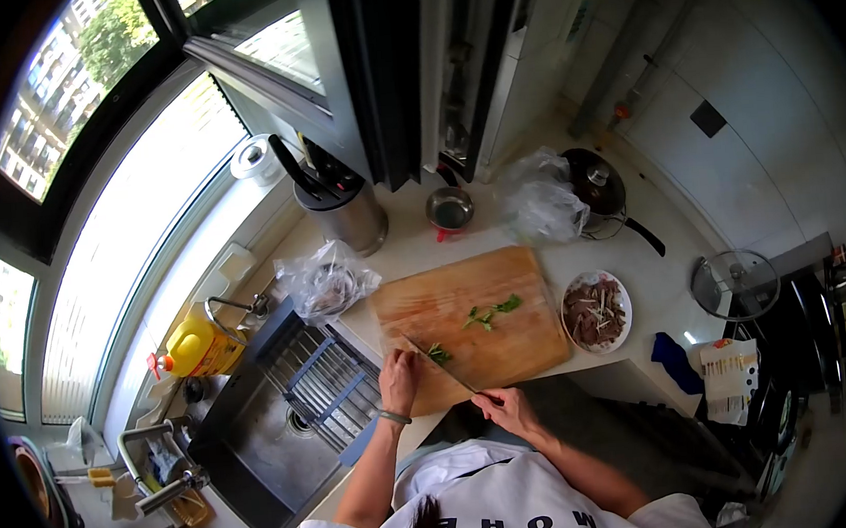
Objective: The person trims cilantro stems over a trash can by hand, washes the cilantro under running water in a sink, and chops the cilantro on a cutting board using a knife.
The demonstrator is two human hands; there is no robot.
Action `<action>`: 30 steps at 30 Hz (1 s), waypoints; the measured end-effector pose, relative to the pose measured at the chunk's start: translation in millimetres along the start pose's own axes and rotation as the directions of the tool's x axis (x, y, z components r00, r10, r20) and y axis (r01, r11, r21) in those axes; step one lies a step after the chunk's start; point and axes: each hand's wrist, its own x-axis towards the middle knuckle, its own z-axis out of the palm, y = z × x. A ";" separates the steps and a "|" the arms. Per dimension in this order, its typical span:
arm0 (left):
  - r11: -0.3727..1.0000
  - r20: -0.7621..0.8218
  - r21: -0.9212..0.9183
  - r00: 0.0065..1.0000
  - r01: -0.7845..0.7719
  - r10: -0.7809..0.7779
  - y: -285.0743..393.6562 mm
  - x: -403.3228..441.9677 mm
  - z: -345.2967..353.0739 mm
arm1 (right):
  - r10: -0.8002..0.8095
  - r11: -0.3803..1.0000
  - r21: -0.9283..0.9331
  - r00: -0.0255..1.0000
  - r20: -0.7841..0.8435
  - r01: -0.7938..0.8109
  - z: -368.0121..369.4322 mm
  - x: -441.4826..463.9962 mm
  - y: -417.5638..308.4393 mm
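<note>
My right hand (508,411) is wrapped round the handle of a kitchen knife (442,363), whose blade points up and left across the lower left of a wooden cutting board (454,286). Just left of the blade, my left hand (399,379) is closed with its fingers curled down on the board; what they pinch is hidden. A small heap of cut leafy greens (438,354) lies against the blade's right side. More leafy green sprigs (490,312) are spread near the board's middle.
To the right stands a white bowl of sliced meat (596,313). A sink (260,462) with a drying rack (322,384) lies left. Behind are a plastic bag (328,282), a knife block (343,216), a small metal pan (450,208) and a lidded pan (596,183).
</note>
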 end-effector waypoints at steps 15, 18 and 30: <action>0.977 -0.001 -0.080 0.980 -0.200 0.201 18.8 7.7 8.9 | 0.216 0.943 0.253 0.976 0.034 -0.217 -19.7 -5.4 -0.8; 0.969 0.030 -0.060 0.970 -0.238 0.241 6.2 3.1 16.8 | 0.220 0.949 0.226 0.975 0.017 -0.218 -11.2 -4.0 -6.7; 0.943 0.137 -0.185 0.943 -0.275 0.302 -8.5 12.1 12.8 | 0.236 0.951 0.186 0.969 0.075 -0.246 -14.6 -7.2 -0.6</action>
